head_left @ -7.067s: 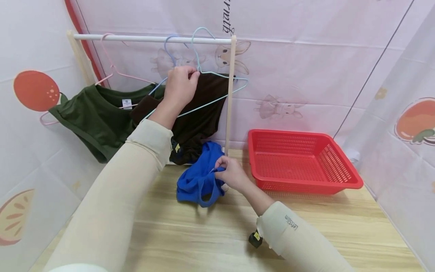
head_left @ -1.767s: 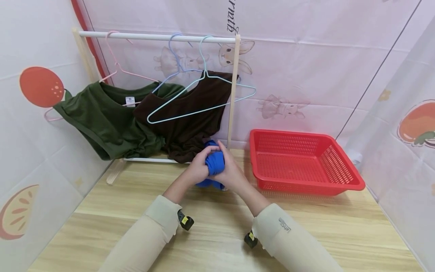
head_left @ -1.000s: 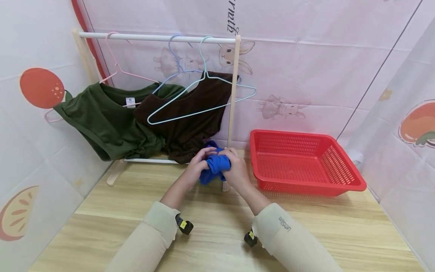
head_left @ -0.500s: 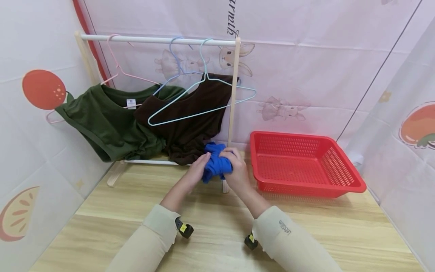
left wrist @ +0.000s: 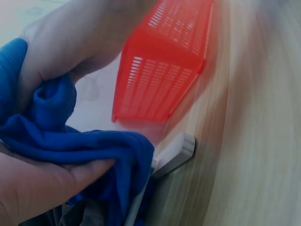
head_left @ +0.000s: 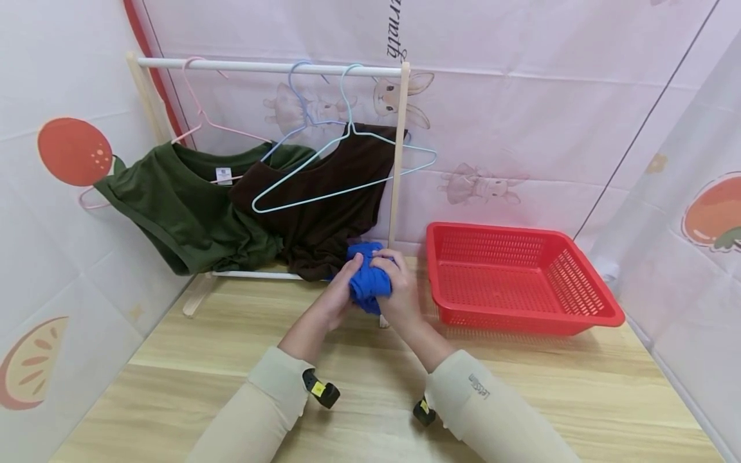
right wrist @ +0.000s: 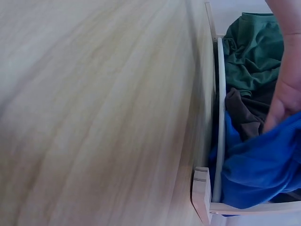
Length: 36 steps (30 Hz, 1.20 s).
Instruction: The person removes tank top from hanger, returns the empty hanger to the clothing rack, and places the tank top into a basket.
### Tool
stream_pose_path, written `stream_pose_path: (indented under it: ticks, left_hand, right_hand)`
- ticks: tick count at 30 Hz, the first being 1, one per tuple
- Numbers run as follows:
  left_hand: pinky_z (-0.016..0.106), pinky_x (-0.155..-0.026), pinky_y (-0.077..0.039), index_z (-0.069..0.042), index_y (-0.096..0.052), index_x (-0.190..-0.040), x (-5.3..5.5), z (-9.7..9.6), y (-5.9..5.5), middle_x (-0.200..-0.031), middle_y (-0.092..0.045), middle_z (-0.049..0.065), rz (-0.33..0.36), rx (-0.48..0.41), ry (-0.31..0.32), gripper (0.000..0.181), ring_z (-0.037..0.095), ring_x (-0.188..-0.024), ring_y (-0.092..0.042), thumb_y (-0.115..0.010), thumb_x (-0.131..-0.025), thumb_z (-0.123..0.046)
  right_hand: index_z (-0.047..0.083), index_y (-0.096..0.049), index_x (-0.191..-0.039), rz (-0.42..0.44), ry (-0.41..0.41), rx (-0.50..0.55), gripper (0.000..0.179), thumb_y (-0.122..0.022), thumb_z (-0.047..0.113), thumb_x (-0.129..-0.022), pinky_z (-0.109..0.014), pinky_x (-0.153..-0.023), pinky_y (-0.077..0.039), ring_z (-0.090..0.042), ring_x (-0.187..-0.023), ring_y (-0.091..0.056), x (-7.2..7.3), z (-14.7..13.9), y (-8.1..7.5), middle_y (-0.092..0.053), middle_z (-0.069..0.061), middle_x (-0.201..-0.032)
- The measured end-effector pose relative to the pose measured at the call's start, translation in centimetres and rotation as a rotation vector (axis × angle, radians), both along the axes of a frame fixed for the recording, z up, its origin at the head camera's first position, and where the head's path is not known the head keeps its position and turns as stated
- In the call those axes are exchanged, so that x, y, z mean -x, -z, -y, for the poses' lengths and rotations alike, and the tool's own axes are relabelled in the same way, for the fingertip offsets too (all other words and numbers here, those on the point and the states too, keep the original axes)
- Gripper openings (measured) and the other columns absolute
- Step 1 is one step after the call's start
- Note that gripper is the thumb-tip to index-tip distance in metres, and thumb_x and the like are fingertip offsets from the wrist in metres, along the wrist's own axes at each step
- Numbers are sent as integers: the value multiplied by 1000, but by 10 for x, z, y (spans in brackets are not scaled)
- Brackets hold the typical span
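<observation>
A blue tank top is bunched up between both hands, low beside the rack's right post. My left hand holds its left side, thumb along the near face of the cloth. On the other side my right hand grips the bunch with its fingers curled over the top. In the left wrist view the blue cloth drapes over the left thumb in folds. Above the hands an aqua hanger hangs bare on the rack's rail, in front of a dark brown top on a blue hanger.
A dark green top on a pink hanger hangs at the rack's left. The small rack has wooden posts and a white rail. A red plastic basket stands right of the rack on the wooden table.
Seven seconds ago my left hand was up at the aqua hanger; it has come down to the blue tank top. Since then both hands have gathered the cloth into a tighter bunch.
</observation>
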<state>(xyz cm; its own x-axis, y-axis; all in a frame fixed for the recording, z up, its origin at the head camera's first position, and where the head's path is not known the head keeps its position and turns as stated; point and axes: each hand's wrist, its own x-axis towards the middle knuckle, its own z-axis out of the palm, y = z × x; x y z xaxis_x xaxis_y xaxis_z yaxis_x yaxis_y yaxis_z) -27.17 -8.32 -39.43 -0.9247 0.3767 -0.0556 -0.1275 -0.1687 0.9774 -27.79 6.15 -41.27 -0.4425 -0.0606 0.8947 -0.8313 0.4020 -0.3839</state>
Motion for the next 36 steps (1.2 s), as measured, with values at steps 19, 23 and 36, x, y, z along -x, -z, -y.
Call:
stream_pose_path:
  ticks: [19,23,36]
  left_hand:
    - [39,-97,-51,-16,-35,-149,3,-3,2,-149,-42,14,-67,-12,-110,67,31,-126,-51,-68,-91,-23]
    - [44,-99,-50,-16,-40,-147,2,-4,0,-146,-46,13,-141,88,-136,70,33,-128,-49,-74,-86,-24]
    - [52,-98,-48,-14,-54,-132,-3,-6,-4,-135,-54,15,-370,327,-228,59,34,-120,-53,-76,-77,-9]
  right_hand:
    - [14,-49,-134,292,39,-262,60,-79,14,-82,-54,-101,-46,-40,-135,-41,1,-11,14,-36,-17,-150]
    - [20,-31,-151,368,41,-313,87,-81,21,-80,-54,-104,-43,-39,-140,-36,1,-14,14,-24,-16,-158]
    - [27,0,-159,515,7,-318,117,-83,28,-77,-53,-108,-39,-36,-148,-25,-2,-16,15,-4,-12,-165]
